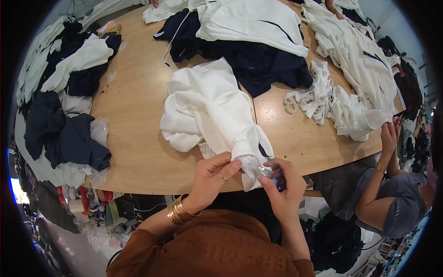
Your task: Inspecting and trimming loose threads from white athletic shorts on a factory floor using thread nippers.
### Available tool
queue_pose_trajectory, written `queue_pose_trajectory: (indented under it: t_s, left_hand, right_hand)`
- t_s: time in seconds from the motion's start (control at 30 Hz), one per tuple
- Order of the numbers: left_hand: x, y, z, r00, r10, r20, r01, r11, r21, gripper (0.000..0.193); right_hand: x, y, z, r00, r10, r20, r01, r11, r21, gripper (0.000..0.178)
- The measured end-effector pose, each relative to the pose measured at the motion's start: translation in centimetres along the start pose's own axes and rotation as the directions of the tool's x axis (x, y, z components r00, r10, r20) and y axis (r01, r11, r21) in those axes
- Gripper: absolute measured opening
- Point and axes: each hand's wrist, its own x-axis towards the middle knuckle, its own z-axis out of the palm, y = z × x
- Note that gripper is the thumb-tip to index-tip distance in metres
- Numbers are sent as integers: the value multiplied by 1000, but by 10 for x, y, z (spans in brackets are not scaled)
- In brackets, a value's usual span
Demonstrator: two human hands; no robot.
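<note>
A white garment (pixel 203 101) with a dark stripe lies bunched on the wooden table, its narrow end pulled to the near edge. My left hand (pixel 217 173) pinches the cloth at that end between thumb and fingers. Close beside it, my right hand (pixel 285 187) is closed around a small tool (pixel 278 179) of blue and shiny metal, which looks like thread snips. Its metal part is at the cloth's edge. The fingers hide much of the tool, and motion blurs it.
A wooden table (pixel 134 120) spans the view. White and navy garments (pixel 249 23) are piled at the far side, dark and white clothes (pixel 69 134) at the left. White strips (pixel 318 92) lie to the right. A co-worker's hands (pixel 390 131) hold a white garment (pixel 364 83) at the right edge.
</note>
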Motion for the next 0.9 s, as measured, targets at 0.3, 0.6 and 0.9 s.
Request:
queue_pose_trajectory:
  t_s: [0.3, 0.6, 0.9]
  left_hand:
    - [1, -2, -1, 1000, -1, 26, -1, 998, 64, 19]
    - [3, 1, -3, 999, 52, 15, -54, 973, 227, 19]
    - [4, 5, -6, 999, 35, 33, -43, 960, 278, 19]
  right_hand:
    - [5, -7, 1, 983, -181, 27, 179, 922, -344, 24]
    - [10, -6, 1, 972, -217, 96, 237, 890, -389, 24]
    - [10, -6, -2, 968, -226, 113, 252, 872, -420, 21]
